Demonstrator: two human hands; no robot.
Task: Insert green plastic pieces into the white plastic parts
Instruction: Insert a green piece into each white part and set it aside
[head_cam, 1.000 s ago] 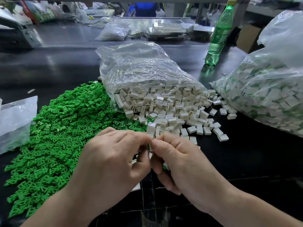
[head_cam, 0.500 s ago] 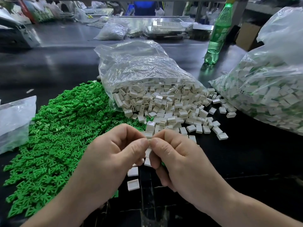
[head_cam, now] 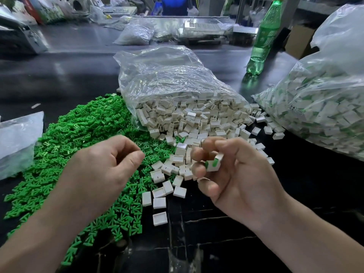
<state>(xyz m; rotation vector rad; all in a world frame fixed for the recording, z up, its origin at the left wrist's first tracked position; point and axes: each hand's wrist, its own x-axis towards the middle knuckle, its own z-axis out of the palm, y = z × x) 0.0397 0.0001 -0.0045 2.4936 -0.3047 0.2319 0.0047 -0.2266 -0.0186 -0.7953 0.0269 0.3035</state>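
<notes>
Right hand (head_cam: 236, 174) grip is pinching one white part (head_cam: 211, 168) with a green piece (head_cam: 216, 161) already seated in it, held above the bench (head_cam: 295, 194). Left hand (head_cam: 102, 170) hangs loosely curled, apparently empty, over the green pile (head_cam: 65, 146). One done here, finished ones look bagged in the right bag (head_cam: 325, 115); loose whites (head_cam: 197, 133) and greens left are way past counting.

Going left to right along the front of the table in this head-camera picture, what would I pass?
Small clear bag → heap of green pieces → loose white parts → right hand holding a white part → large bag of white-and-green parts.
</notes>
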